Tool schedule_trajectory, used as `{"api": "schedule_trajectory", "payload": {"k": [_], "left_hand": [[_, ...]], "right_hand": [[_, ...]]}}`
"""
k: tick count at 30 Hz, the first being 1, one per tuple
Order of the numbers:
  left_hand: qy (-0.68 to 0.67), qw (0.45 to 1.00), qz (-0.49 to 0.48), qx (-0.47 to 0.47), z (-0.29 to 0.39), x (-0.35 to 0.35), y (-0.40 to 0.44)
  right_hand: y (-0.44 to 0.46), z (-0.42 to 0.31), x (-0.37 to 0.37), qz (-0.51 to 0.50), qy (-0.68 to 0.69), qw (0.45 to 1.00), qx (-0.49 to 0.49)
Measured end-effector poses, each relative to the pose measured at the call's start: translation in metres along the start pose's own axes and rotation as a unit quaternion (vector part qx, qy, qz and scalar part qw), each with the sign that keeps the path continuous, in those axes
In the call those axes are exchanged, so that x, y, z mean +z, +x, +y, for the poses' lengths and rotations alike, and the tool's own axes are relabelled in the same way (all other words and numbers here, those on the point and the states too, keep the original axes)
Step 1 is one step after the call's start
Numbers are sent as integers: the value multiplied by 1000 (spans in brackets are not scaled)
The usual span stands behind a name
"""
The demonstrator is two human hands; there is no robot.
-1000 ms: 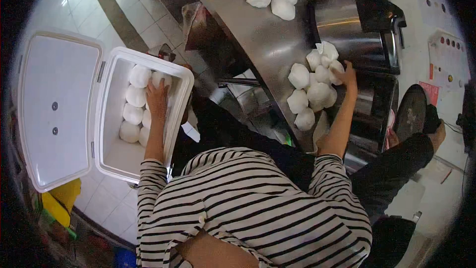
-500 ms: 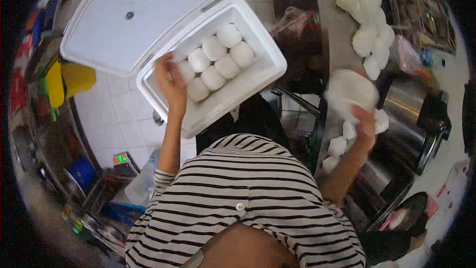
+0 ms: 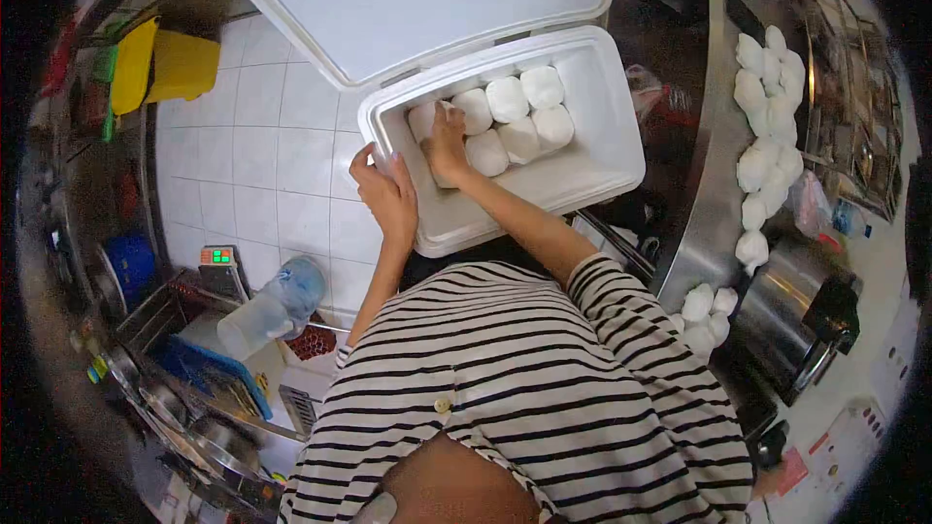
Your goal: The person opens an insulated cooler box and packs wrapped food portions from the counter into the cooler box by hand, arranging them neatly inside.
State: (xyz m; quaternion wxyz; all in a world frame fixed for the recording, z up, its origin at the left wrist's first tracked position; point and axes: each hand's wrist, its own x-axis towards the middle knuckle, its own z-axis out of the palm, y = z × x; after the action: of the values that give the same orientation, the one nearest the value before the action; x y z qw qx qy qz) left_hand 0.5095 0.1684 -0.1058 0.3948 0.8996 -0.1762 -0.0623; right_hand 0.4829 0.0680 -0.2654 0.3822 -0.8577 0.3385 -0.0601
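Note:
A white cooler box [image 3: 621, 146] stands in front of me with its lid [image 3: 524, 0] swung back. Inside, rounded white packets [image 3: 519, 139] lie in two rows; what fills them I cannot make out. My right hand [image 3: 449, 150] reaches into the left end of the box, fingers bent around a white packet [image 3: 427, 119] there and partly covering it. My left hand [image 3: 386, 196] grips the left rim of the box, fingers outside and thumb toward the inner side.
More white packets [image 3: 772, 136] are strung along the metal counter [image 3: 704, 223] on the right, with a smaller group [image 3: 707, 315] nearer me. A steel pot [image 3: 782, 306] stands beside them. On the left are a yellow bin [image 3: 180, 63], a digital scale [image 3: 221, 267] and a clear plastic jug [image 3: 282, 301].
My right hand has come from the counter, where it held a white packet, into the box. My left hand has left the inside for the rim. The view has turned toward the left.

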Motion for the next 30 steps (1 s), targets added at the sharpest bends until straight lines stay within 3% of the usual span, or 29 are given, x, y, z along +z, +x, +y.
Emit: {"api": "schedule_trajectory", "payload": {"k": [1, 3, 4, 5, 8, 11, 12, 13, 14, 15, 16, 18, 21, 24, 25, 27, 29, 30], "left_hand": [[24, 999, 18, 37, -6, 2, -1], [112, 984, 68, 119, 0, 6, -3], [112, 982, 37, 148, 9, 6, -2], [107, 978, 3, 180, 18, 7, 2], [37, 955, -182, 232, 36, 25, 10], [194, 902, -244, 298, 5, 74, 14], [260, 870, -261, 329, -8, 85, 14], [286, 849, -274, 350, -27, 96, 15], [313, 827, -286, 368, -47, 101, 22], [340, 804, -298, 387, -62, 107, 25], [340, 802, -304, 385, -65, 108, 27], [343, 803, -313, 373, -69, 110, 31], [342, 809, -321, 355, -65, 113, 33], [309, 819, -312, 369, -61, 111, 32], [291, 822, -305, 383, -65, 111, 34], [308, 823, -276, 390, -66, 117, 33], [277, 829, -253, 415, -83, 123, 37], [251, 856, -253, 374, -71, 118, 34]], "right_hand": [[2, -8, -16, -31, 26, 999, 22], [11, 19, 1, -65, -15, 997, -36], [17, 34, 5, -76, -39, 995, -56], [19, 28, -10, -42, 29, 997, -57], [-4, -2, -142, -10, 257, 966, -29], [-51, 16, -298, 44, 388, 921, -5], [-84, 11, -363, 123, 320, 934, 104], [-108, 55, -399, 261, 139, 953, 69], [-133, 88, -433, 345, 78, 925, 136], [-165, 144, -461, 433, -99, 876, 188], [-198, 163, -491, 419, -107, 874, 222], [-259, 270, -512, 277, -427, 782, 360], [-298, 328, -508, 276, -503, 779, 253], [-290, 347, -524, 251, -427, 802, 334], [-291, 371, -529, 233, -455, 783, 355], [-308, 451, -521, 323, -508, 767, 223], [-286, 374, -539, 270, -303, 829, 384], [-293, 376, -539, 362, -220, 836, 347]]}}
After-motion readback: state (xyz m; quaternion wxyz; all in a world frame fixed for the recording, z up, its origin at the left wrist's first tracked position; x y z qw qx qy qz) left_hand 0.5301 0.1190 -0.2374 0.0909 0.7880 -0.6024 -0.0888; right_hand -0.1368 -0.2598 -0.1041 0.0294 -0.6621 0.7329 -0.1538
